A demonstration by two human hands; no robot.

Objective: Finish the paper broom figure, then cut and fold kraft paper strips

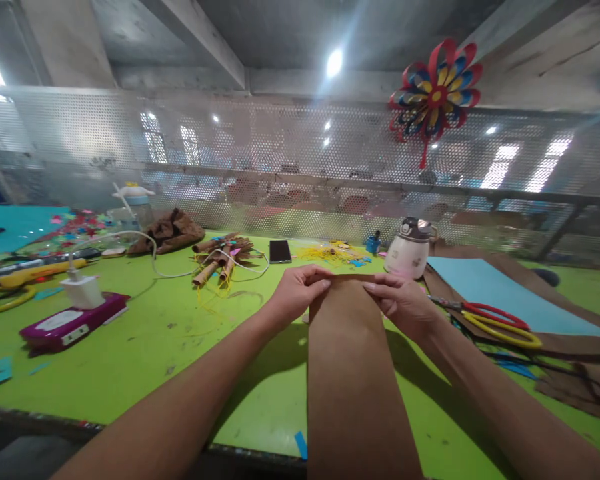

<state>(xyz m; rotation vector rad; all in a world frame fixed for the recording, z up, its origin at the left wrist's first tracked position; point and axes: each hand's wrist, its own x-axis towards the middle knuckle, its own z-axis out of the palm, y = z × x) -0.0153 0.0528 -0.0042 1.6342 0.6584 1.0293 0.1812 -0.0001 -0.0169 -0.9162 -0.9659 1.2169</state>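
Observation:
A long strip of brown paper (353,373) hangs toward me over the near edge of the green table. My left hand (303,293) pinches the far left corner of the strip between thumb and fingers. At the far right corner, my right hand (400,300) grips it the same way. Along the far end, between both hands, the paper shows a narrow band like a folded edge. A pair of scissors (495,320) with red and yellow handles lies just right of my right hand.
On the green table (180,347) lie a purple power strip (75,323) with a white charger, rolled brown paper tubes (220,263), a phone (280,251) and yellow scraps (330,253). A white bottle (407,250) stands behind my right hand. Light blue paper (510,293) lies at right.

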